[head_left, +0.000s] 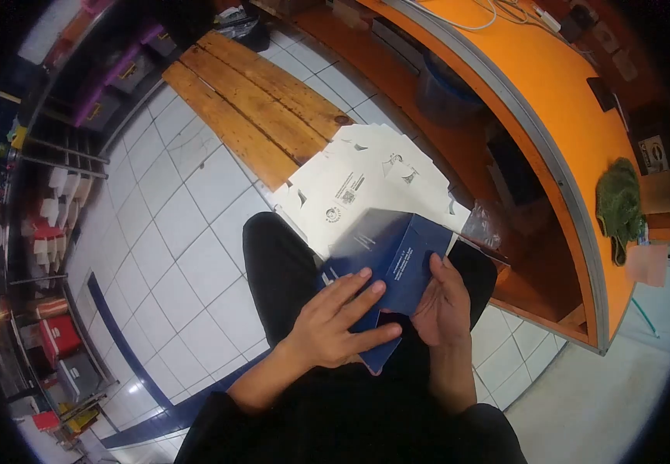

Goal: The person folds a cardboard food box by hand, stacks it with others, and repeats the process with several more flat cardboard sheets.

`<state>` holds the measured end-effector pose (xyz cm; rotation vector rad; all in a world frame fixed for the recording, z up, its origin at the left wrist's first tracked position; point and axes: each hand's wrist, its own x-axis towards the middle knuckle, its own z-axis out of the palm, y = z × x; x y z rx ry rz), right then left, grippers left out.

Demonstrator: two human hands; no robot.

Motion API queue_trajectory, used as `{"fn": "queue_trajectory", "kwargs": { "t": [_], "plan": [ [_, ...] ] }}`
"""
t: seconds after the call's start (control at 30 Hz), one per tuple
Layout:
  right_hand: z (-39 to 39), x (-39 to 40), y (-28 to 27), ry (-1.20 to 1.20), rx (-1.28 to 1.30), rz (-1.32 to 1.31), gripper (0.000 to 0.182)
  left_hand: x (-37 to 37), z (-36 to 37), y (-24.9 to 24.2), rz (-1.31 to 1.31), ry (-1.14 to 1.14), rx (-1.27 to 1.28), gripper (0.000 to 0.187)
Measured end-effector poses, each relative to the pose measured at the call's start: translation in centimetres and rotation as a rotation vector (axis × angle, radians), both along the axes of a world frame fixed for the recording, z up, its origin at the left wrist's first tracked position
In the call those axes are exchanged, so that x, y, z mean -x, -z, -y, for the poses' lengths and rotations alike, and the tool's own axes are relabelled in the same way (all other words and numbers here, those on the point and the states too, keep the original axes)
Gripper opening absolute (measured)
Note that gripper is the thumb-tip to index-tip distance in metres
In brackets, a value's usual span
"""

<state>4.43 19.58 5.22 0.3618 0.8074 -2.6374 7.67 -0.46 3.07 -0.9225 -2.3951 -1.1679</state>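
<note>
Head view: a dark blue box is being held over the lap, both hands on it. The left hand is laid flat across the lower front panel, fingers spread and pressing, thumb tucked under the bottom edge. The right hand is closed on the box's right side, thumb on the front face, fingers hidden behind. The box is seen partly formed: its top panel and one side are already raised into shape, while a flap at the bottom hangs loose below the left hand, so the folding is judged about halfway done, with the lower end not yet closed. Just beyond the knees, a stack of flat white blanks is lying unfolded on the tiled floor, against a wooden bench. No finished boxes are seen anywhere.
</note>
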Motion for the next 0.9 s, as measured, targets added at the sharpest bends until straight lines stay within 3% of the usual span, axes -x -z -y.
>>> {"fn": "queue_trajectory", "kwargs": {
  "t": [0.17,0.23,0.3,0.43,0.5,0.67,0.77,0.83,0.9],
  "plan": [
    [0.9,-0.5,0.5,0.072,-0.058,0.024,0.043,0.7,0.1,-0.2,-0.099,0.007,0.159,0.056],
    [0.9,-1.2,0.9,0.072,-0.129,-0.004,0.041,0.9,-0.7,-1.6,0.091,-0.106,0.197,0.06],
    [1.0,-1.9,2.2,-0.038,-0.204,-0.086,0.043,1.4,-1.0,-1.9,0.118,-0.148,0.207,0.059],
    [2.3,-3.6,3.5,0.021,-0.082,-0.103,0.041,1.8,-1.7,-1.5,0.159,-0.227,0.208,0.056],
    [3.2,-4.1,3.4,0.091,-0.019,0.018,0.043,1.8,-2.1,-1.2,0.152,-0.236,0.199,0.055],
    [2.8,-4.3,2.8,0.045,0.009,0.038,0.045,1.9,-2.2,-1.5,0.177,-0.225,0.185,0.055],
    [2.3,-3.9,2.1,0.043,0.008,-0.04,0.046,1.8,-2.1,-1.3,0.237,-0.165,0.027,0.057],
    [2.0,-3.8,2.3,0.05,-0.052,-0.082,0.046,1.4,-2.4,-0.7,0.247,-0.185,-0.312,0.056],
    [1.7,-4.1,3.4,0.038,0.046,-0.112,0.045,1.5,-2.3,-0.5,0.212,-0.192,-0.24,0.056]
  ]
}}
